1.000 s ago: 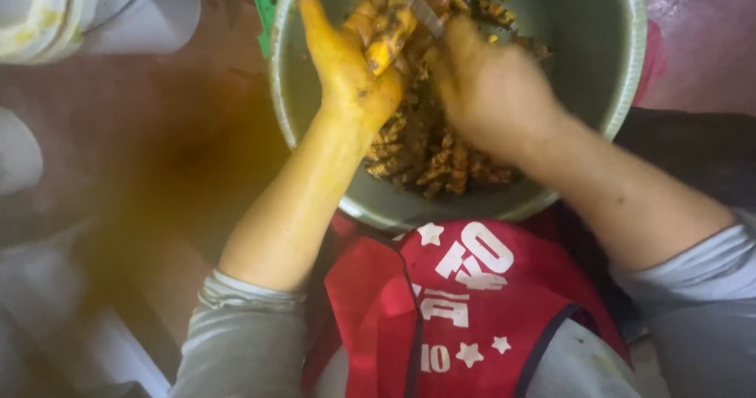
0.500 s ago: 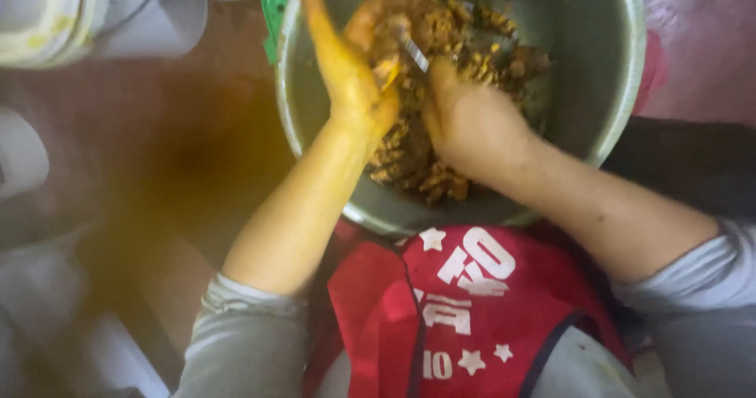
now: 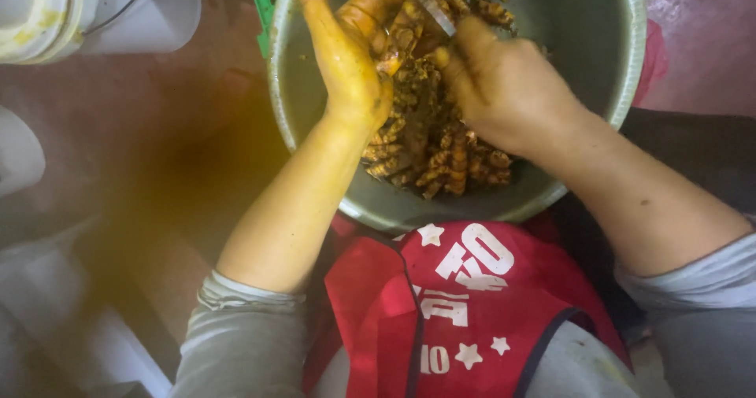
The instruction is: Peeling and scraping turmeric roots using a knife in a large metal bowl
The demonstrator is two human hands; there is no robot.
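— What sits nearest the camera?

— A red apron (image 3: 465, 319) with white stars, and grey sleeves (image 3: 244, 343) pushed up both forearms. Its lower part is cut off by the bottom of the frame.

— And beyond that?

— A big metal bowl (image 3: 622, 75), its near rim just above the apron. The far rim is cut off at the top. A pile of yellow-brown roots (image 3: 449, 150) lies in it, toward the near left side.

— What are the hands doing?

— Both are over the bowl. The left hand (image 3: 350, 59), stained deep yellow, has its fingers curled around one root (image 3: 398, 24), held above the pile. The right hand (image 3: 504, 83) is closed on a small knife (image 3: 435, 12); only a short stretch of blade shows, laid against the held root. The handle is hidden inside the fist.

— Can you see the fingertips?

— Hardly. The left ones run up to the top edge, and the right ones are tucked under.

— Anything outside the bowl?

— A green plastic piece (image 3: 266, 8) touches its left rim; what it is I cannot tell. Further left, white buckets (image 3: 102, 8), cut off by the top edge. A yellow smear blurs the floor (image 3: 157, 185) on the left.
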